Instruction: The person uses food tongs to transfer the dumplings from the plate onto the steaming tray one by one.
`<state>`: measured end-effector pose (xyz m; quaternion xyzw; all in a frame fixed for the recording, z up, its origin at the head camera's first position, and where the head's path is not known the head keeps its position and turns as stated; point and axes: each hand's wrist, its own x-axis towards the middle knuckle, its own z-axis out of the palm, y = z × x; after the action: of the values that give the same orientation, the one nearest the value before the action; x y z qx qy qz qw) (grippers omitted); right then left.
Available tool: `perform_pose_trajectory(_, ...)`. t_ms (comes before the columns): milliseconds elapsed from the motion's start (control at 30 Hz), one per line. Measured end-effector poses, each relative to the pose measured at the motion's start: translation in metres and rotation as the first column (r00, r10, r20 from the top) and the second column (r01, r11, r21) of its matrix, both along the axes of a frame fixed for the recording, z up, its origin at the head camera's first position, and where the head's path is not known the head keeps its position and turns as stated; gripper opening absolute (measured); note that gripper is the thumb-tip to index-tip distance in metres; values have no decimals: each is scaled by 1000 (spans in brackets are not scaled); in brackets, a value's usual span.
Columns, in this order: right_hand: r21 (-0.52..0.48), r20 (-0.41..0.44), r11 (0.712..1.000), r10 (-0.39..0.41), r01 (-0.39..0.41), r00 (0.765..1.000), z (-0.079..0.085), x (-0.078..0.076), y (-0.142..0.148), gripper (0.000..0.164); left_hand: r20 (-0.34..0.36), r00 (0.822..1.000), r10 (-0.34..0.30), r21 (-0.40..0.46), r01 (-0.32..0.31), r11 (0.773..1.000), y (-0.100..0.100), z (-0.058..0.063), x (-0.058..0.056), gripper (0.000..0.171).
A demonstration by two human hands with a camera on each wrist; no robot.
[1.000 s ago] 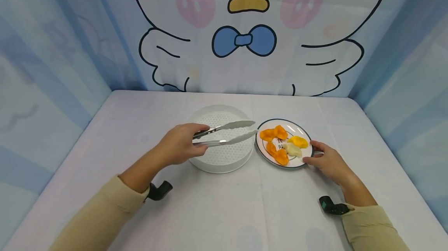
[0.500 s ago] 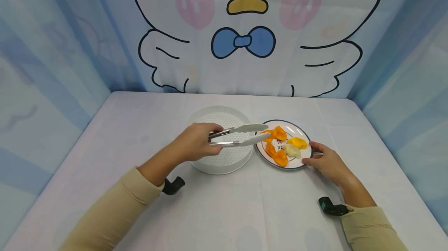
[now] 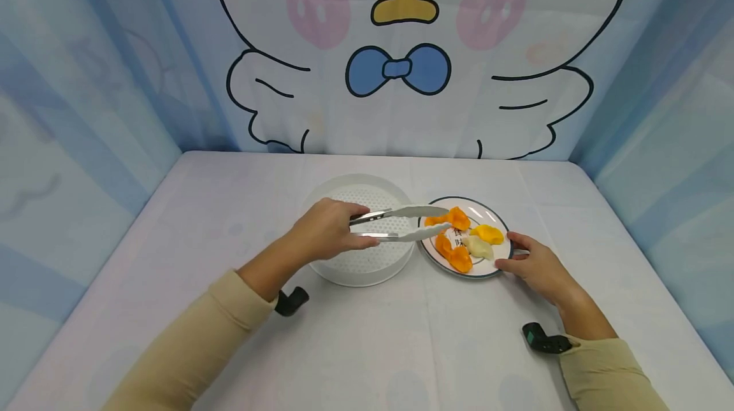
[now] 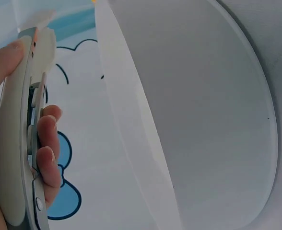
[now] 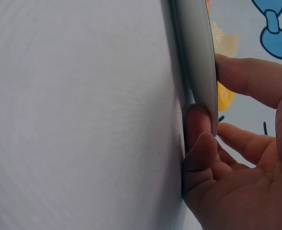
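While in left hand [image 3: 327,229], tongs [image 3: 404,212] lengthwise toward plate [image 3: 485,213].

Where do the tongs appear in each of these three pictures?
Head: the tongs, just below and right of centre, held in the left hand.
Left wrist: their pale handle stands along the left side.
Right wrist: not in it.
Shared landmark: the blue bow, upper middle, lower left and upper right in turn.

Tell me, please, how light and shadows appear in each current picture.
Head: soft, fairly even light, bright streaks on the plate; left wrist: the white tray looks grey, shadow along its curved edge; right wrist: tablecloth shaded beside the right hand.
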<state>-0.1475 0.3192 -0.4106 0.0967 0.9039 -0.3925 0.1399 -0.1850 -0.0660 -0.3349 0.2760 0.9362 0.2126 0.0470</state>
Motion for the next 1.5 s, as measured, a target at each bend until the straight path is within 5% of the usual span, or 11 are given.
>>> perform_pose_trajectory(467, 14, 12, 1000, -2, 2, 1000, 1, 0, 0, 92, -4, 995, -103, -4, 103, 995, 15, 1, -13, 52)
perform_pose_trajectory(833, 8, 11, 1000, 4, -4, 1000, 0, -1, 2, 92, 23, 994, -109, -178, 111, 978, 37, 5, -19, 56)
perform_pose_trajectory(1167, -39, 7, 999, 20, -20, 1000, -2, 0, 8, 89, 16, 989, -146, -240, 145, 960, 52, 1, -26, 53)
perform_pose_trajectory(1500, -56, 4, 998, 17, -17, 1000, -5, -1, 9, 89, 60, 988, -143, -187, 152, 971, 63, -3, -31, 59)
